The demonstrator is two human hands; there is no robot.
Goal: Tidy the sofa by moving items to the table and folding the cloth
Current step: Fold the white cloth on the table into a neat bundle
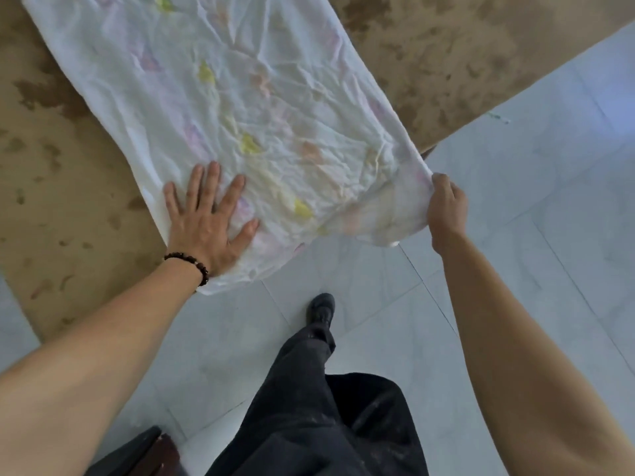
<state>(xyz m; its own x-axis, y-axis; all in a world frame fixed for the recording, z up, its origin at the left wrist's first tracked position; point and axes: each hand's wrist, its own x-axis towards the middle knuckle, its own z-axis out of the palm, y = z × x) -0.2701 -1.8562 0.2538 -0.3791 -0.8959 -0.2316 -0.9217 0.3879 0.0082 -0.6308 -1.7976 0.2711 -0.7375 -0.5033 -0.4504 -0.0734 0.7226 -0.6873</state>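
Observation:
A white cloth (pixel 240 108) with faint pink, yellow and orange prints lies spread in a long strip over the tan, dark-blotched sofa seat (pixel 464 56). Its near end hangs past the seat's front edge. My left hand (pixel 209 221) lies flat on the cloth's near left part, fingers spread, a dark bead bracelet on the wrist. My right hand (pixel 446 211) pinches the cloth's near right corner and holds it slightly lifted off the seat edge.
Pale tiled floor (pixel 532 201) fills the right and lower part of the view. My dark-trousered leg and black shoe (pixel 321 309) stand just below the cloth's hanging end. A dark wooden object (pixel 147 455) shows at the bottom left corner.

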